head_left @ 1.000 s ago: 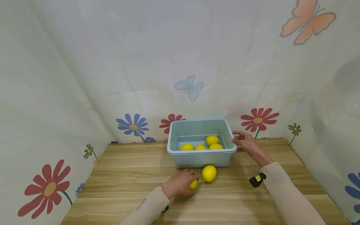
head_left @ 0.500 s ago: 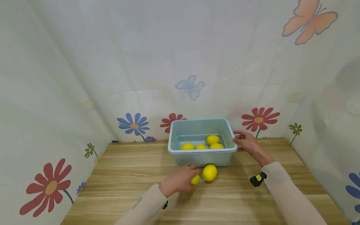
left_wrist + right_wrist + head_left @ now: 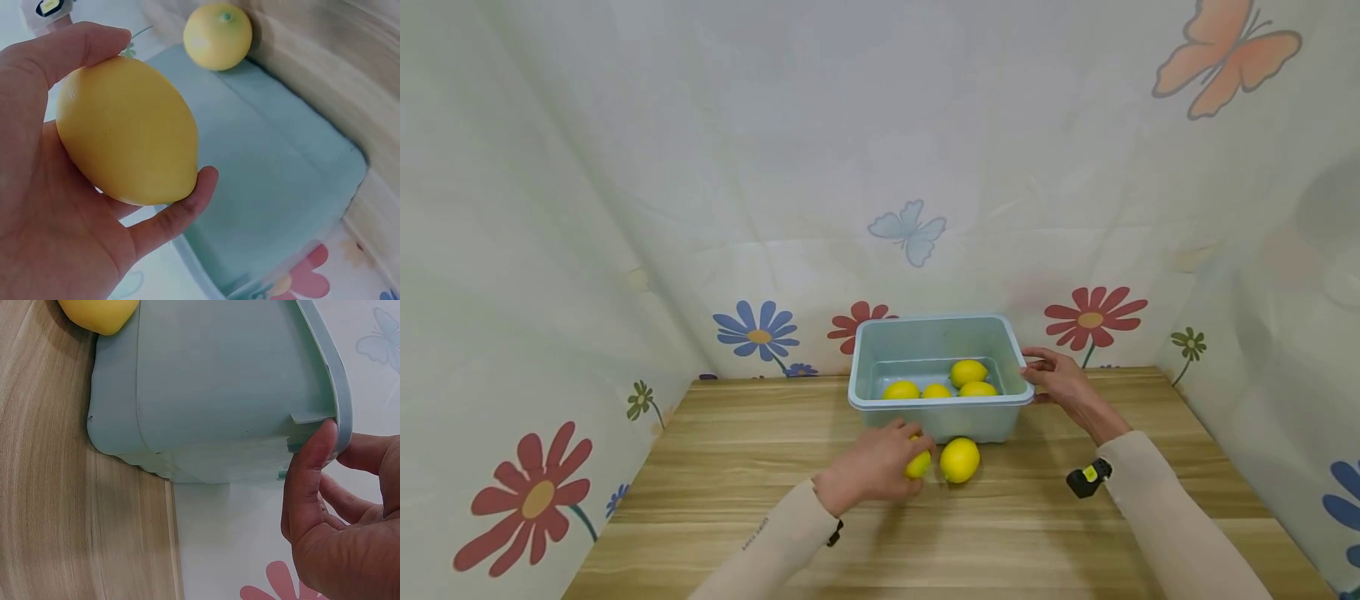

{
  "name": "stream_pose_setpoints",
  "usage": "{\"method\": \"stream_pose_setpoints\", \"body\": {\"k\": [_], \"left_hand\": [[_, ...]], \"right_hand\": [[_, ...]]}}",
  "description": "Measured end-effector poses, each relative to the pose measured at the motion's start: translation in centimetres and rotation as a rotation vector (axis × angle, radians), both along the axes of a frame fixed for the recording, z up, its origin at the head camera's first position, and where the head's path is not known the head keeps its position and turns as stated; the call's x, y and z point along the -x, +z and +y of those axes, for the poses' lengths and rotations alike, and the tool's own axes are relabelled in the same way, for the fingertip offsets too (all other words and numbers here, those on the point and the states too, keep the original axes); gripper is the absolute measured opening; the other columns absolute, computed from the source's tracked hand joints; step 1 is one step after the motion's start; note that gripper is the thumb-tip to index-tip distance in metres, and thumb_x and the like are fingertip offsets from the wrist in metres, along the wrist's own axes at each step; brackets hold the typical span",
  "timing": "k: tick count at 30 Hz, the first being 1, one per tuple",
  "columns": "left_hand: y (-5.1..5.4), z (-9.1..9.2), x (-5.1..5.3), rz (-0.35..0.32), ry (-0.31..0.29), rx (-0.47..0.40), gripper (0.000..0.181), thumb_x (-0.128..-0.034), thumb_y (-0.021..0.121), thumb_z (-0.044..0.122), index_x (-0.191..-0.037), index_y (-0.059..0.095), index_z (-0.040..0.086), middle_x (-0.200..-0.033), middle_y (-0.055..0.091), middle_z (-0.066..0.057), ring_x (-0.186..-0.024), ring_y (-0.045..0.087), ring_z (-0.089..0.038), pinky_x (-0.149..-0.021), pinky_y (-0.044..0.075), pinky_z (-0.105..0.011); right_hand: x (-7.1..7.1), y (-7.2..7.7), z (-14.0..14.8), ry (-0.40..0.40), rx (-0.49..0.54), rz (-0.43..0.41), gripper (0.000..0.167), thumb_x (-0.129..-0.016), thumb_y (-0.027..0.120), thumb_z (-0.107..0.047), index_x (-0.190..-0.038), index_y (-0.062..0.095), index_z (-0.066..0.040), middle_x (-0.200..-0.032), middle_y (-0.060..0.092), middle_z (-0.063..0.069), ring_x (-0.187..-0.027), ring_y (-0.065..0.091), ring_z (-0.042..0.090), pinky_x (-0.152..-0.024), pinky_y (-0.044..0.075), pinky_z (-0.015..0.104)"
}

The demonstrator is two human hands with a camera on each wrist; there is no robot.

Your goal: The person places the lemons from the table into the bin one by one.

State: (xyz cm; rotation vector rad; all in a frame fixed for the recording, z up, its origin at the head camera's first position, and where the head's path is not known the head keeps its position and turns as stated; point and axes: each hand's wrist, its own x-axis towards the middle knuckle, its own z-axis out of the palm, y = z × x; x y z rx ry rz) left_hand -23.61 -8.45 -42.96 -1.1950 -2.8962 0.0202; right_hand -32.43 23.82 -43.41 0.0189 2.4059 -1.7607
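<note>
A yellow lemon (image 3: 128, 131) is gripped in my left hand (image 3: 880, 462), its thumb and fingers around it, just in front of the pale blue plastic bin (image 3: 940, 421). Another lemon (image 3: 959, 460) rests on the table right of that hand, close to the bin's front wall. Inside the bin lie several lemons (image 3: 968, 372). At the bin's right end, my right hand (image 3: 1063, 387) pinches the rim; the right wrist view shows thumb and fingers on either side of the rim (image 3: 342, 394).
The bin stands on a wood-grain table (image 3: 760, 442), near the back wall. Pale sheeting (image 3: 760, 167) printed with flowers and butterflies hangs at the back and both sides.
My left hand has lifted its lemon and moved slightly up toward the bin. My right hand stays at the rim, and the other lemons lie as before.
</note>
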Motion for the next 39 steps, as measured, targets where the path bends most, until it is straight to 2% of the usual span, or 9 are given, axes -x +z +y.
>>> {"method": "stream_pose_setpoints", "body": {"k": [2, 9, 16, 19, 26, 33, 39], "left_hand": [[0.4, -0.1, 0.0, 0.012, 0.0, -0.002, 0.036, -0.0847, 0.071, 0.037, -0.118, 0.061, 0.029, -0.111, 0.058, 0.005, -0.099, 0.053, -0.015, -0.08, 0.053, -0.03], [1.7, -0.2, 0.2, 0.03, 0.012, -0.015, 0.041, -0.0853, 0.071, 0.037, -0.123, 0.06, 0.026, -0.116, 0.058, 0.004, -0.104, 0.054, -0.016, -0.09, 0.053, -0.032], [3.3, 0.1, 0.7, 0.068, -0.004, -0.052, 0.04, -0.0848, 0.07, 0.033, -0.122, 0.061, 0.022, -0.117, 0.06, 0.001, -0.1, 0.054, -0.017, -0.078, 0.055, -0.029], [4.2, 0.2, 1.0, 0.081, 0.004, -0.058, 0.039, -0.0857, 0.069, 0.034, -0.123, 0.061, 0.023, -0.118, 0.06, 0.001, -0.102, 0.055, -0.018, -0.077, 0.055, -0.03], [6.3, 0.5, 2.2, 0.078, 0.046, -0.053, 0.041, -0.0879, 0.067, 0.034, -0.127, 0.06, 0.023, -0.124, 0.061, 0.0, -0.109, 0.057, -0.021, -0.09, 0.056, -0.036], [8.3, 1.3, 3.6, 0.068, 0.047, -0.057, 0.043, -0.0887, 0.067, 0.035, -0.129, 0.059, 0.022, -0.123, 0.059, 0.0, -0.104, 0.054, -0.02, -0.082, 0.056, -0.034], [9.2, 1.5, 4.9, 0.037, 0.093, -0.072, 0.042, -0.0894, 0.065, 0.036, -0.129, 0.058, 0.024, -0.124, 0.058, 0.0, -0.105, 0.056, -0.019, -0.086, 0.055, -0.032]], "right_hand": [[-0.1, 0.1, 0.0, 0.002, -0.001, 0.0, 0.056, -0.1, 0.054, -0.02, -0.152, 0.034, -0.009, -0.139, 0.047, 0.024, -0.117, 0.055, 0.041, -0.084, 0.059, 0.037], [0.0, 0.0, 0.0, -0.003, -0.002, -0.002, 0.055, -0.101, 0.053, -0.02, -0.151, 0.034, -0.009, -0.138, 0.047, 0.024, -0.116, 0.055, 0.041, -0.082, 0.06, 0.035], [0.2, -0.2, 0.2, -0.009, 0.004, -0.003, 0.055, -0.1, 0.053, -0.019, -0.151, 0.035, -0.009, -0.137, 0.048, 0.024, -0.115, 0.055, 0.041, -0.083, 0.06, 0.037], [0.1, -0.2, 0.2, -0.003, 0.006, 0.0, 0.056, -0.1, 0.053, -0.02, -0.152, 0.034, -0.009, -0.137, 0.048, 0.024, -0.114, 0.056, 0.04, -0.084, 0.059, 0.038], [0.1, -0.3, 0.2, -0.003, 0.013, -0.001, 0.056, -0.1, 0.054, -0.02, -0.152, 0.034, -0.009, -0.138, 0.048, 0.024, -0.112, 0.057, 0.038, -0.083, 0.06, 0.036], [0.1, -0.4, 0.3, -0.01, 0.011, -0.017, 0.056, -0.1, 0.054, -0.02, -0.152, 0.034, -0.01, -0.139, 0.047, 0.024, -0.111, 0.058, 0.037, -0.083, 0.059, 0.036], [0.3, -0.4, 0.3, -0.014, 0.01, -0.014, 0.057, -0.1, 0.054, -0.021, -0.152, 0.034, -0.011, -0.139, 0.047, 0.024, -0.114, 0.056, 0.04, -0.083, 0.059, 0.036]]}}
